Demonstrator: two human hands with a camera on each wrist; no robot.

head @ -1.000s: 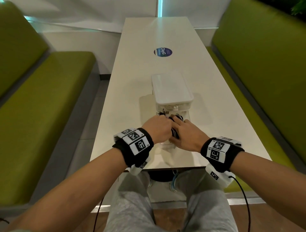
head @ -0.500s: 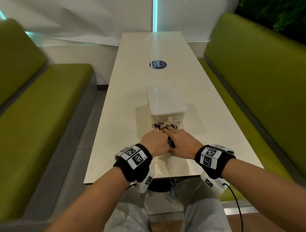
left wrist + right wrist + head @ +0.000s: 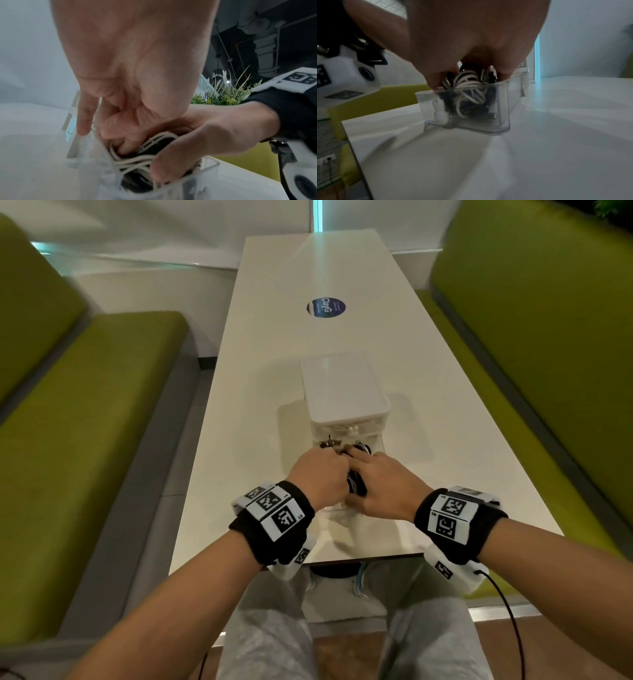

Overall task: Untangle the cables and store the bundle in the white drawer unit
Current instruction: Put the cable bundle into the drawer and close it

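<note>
I see a long white table [image 3: 274, 344] between 2 green benches [image 3: 85, 412], pale wall [image 3: 154, 231] behind, possibly wooden floor [image 3: 346, 655].

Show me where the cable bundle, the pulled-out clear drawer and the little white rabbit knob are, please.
cable bundle [image 3: 467, 82]: right wrist view, on the white loops at the drawer's top.
clear drawer [image 3: 502, 108]: right wrist view, on its transparent side wall.
rabbit knob [image 3: 440, 113]: right wrist view, on the rabbit's body.
</note>
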